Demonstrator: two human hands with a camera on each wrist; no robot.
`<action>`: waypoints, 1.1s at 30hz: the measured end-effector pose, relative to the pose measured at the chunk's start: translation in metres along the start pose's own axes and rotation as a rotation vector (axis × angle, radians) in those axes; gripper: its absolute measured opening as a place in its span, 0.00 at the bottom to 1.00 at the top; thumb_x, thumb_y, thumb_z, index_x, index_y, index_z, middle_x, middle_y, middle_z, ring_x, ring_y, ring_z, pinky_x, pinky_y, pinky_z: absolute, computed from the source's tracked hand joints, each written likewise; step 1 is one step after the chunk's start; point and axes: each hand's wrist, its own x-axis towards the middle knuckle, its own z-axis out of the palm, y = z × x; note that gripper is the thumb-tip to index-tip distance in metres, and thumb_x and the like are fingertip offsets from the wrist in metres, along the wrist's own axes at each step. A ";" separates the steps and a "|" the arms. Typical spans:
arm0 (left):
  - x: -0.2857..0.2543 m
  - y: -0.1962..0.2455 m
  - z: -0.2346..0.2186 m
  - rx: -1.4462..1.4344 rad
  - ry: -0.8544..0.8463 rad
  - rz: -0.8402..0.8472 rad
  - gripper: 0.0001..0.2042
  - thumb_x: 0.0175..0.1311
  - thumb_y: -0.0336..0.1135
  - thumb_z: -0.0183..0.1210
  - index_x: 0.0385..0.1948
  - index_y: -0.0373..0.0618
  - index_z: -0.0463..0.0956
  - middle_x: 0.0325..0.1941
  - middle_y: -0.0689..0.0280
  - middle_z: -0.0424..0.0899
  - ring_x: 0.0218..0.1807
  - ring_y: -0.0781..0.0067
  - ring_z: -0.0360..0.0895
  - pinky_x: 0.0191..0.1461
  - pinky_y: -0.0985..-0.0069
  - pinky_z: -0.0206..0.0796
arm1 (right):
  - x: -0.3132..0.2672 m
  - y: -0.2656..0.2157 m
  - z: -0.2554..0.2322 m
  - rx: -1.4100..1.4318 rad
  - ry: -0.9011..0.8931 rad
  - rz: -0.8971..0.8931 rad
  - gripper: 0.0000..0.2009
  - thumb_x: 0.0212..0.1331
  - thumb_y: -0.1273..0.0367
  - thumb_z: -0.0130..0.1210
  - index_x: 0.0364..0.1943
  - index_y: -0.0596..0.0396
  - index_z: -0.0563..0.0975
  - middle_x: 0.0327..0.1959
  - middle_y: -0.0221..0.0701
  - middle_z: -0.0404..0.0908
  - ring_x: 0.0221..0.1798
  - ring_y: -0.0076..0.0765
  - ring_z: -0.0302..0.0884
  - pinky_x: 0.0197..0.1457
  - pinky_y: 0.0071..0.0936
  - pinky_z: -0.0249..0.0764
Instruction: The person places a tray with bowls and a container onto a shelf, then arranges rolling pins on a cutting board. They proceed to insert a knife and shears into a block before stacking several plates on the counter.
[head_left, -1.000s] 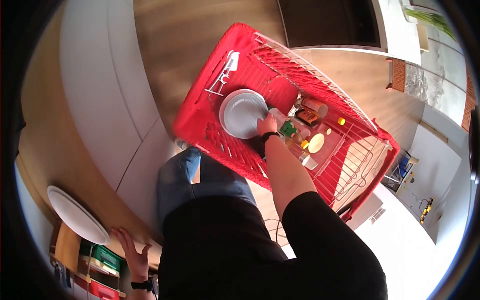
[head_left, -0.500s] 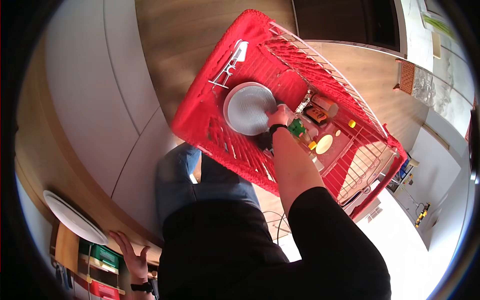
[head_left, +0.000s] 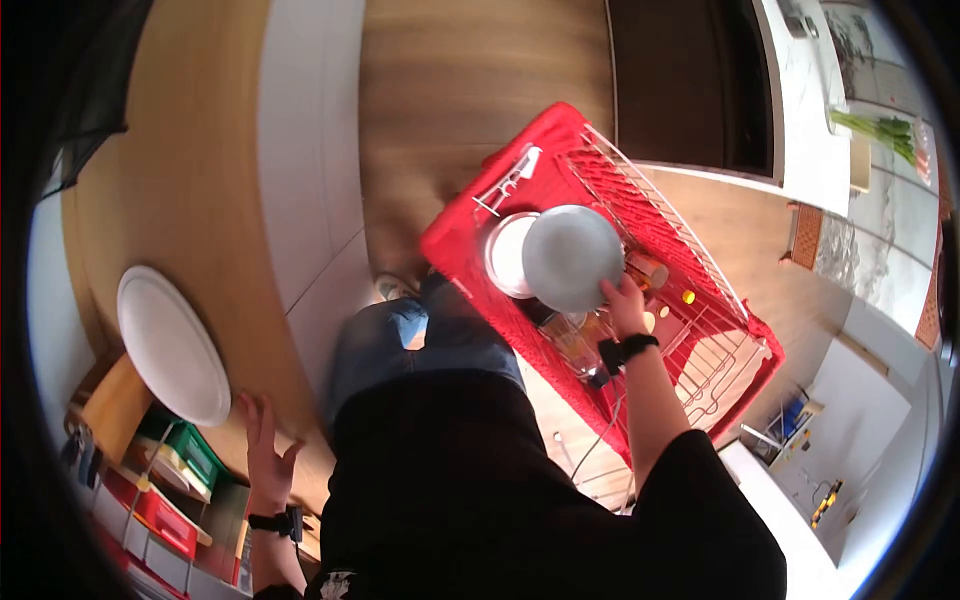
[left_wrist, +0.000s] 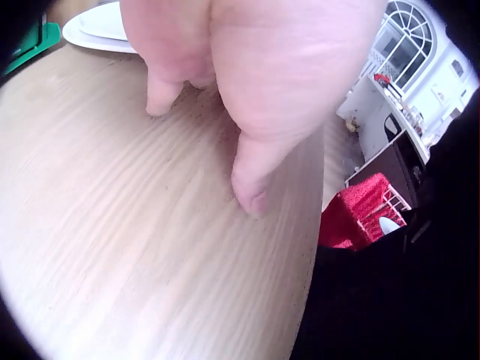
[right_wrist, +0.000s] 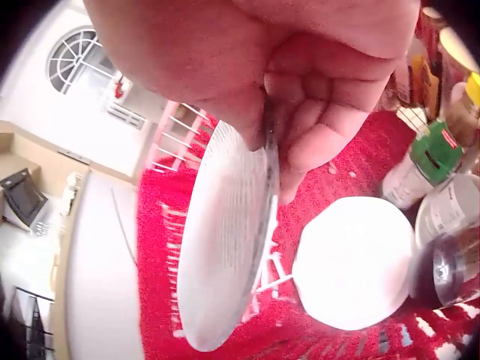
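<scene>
My right hand [head_left: 626, 305] pinches the edge of a grey, ribbed round plate [head_left: 572, 258], thumb on one face and fingers on the other. In the right wrist view this ribbed plate [right_wrist: 221, 240] is tipped nearly edge-on. Below it a white plate [right_wrist: 356, 262] lies inside a red fuzzy-lined cart [head_left: 460, 235]; in the head view the ribbed plate covers part of it. My left hand [head_left: 270, 470] rests its fingertips on a wooden tabletop [left_wrist: 150, 225], fingers spread and fairly straight. Close to those fingers on the table lies a white plate [head_left: 172, 345], which looks like a stack at the left wrist.
Several bottles and jars fill the cart's other side, among them a green-capped bottle [right_wrist: 436, 154]. A white wire rack [head_left: 510, 180] is at the cart's corner, and wire sides border it. Green [head_left: 190, 455] and red boxes [head_left: 165, 520] stand beyond the table plate.
My right hand has lifted the ribbed plate off the white plate and drawn it sideways, uncovering part of the white one. The head view has shifted. My left hand stays on the table.
</scene>
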 end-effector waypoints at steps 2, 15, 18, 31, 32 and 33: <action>-0.003 -0.008 0.002 -0.068 0.083 0.036 0.45 0.50 0.23 0.70 0.74 0.48 0.57 0.81 0.49 0.47 0.81 0.46 0.46 0.78 0.59 0.53 | -0.037 -0.060 -0.001 0.055 -0.044 -0.095 0.15 0.69 0.69 0.56 0.57 0.56 0.73 0.46 0.28 0.84 0.42 0.27 0.84 0.38 0.25 0.81; 0.000 -0.108 0.052 -0.956 0.917 -0.398 0.11 0.73 0.36 0.57 0.46 0.37 0.76 0.42 0.64 0.84 0.46 0.74 0.81 0.52 0.76 0.73 | -0.202 -0.266 0.340 -0.073 -0.704 -0.379 0.12 0.71 0.67 0.55 0.52 0.57 0.73 0.31 0.29 0.82 0.23 0.23 0.78 0.22 0.21 0.71; 0.004 -0.122 0.051 -1.194 1.004 -0.377 0.11 0.76 0.38 0.54 0.45 0.39 0.74 0.40 0.64 0.83 0.42 0.76 0.80 0.48 0.76 0.73 | -0.227 -0.255 0.420 -0.153 -0.813 -0.380 0.12 0.71 0.67 0.55 0.51 0.59 0.73 0.28 0.32 0.81 0.20 0.25 0.77 0.22 0.24 0.71; 0.004 -0.112 0.060 -0.928 1.123 -0.299 0.09 0.73 0.34 0.57 0.45 0.40 0.73 0.37 0.62 0.81 0.37 0.71 0.79 0.42 0.73 0.73 | -0.264 -0.203 0.544 -0.454 -0.809 -0.519 0.12 0.66 0.69 0.56 0.42 0.66 0.69 0.31 0.44 0.81 0.21 0.39 0.83 0.26 0.34 0.78; 0.002 -0.110 0.057 -0.913 1.113 -0.295 0.09 0.72 0.34 0.57 0.45 0.40 0.73 0.37 0.62 0.81 0.36 0.71 0.79 0.42 0.73 0.72 | -0.265 -0.206 0.547 -0.534 -0.786 -0.537 0.14 0.65 0.68 0.58 0.42 0.66 0.69 0.32 0.47 0.82 0.23 0.44 0.84 0.28 0.37 0.80; 0.002 -0.110 0.055 -0.897 1.104 -0.288 0.08 0.72 0.34 0.57 0.45 0.40 0.73 0.37 0.62 0.81 0.36 0.71 0.79 0.42 0.73 0.72 | -0.264 -0.207 0.551 -0.532 -0.783 -0.539 0.14 0.65 0.68 0.58 0.42 0.66 0.69 0.32 0.47 0.82 0.23 0.44 0.84 0.28 0.37 0.80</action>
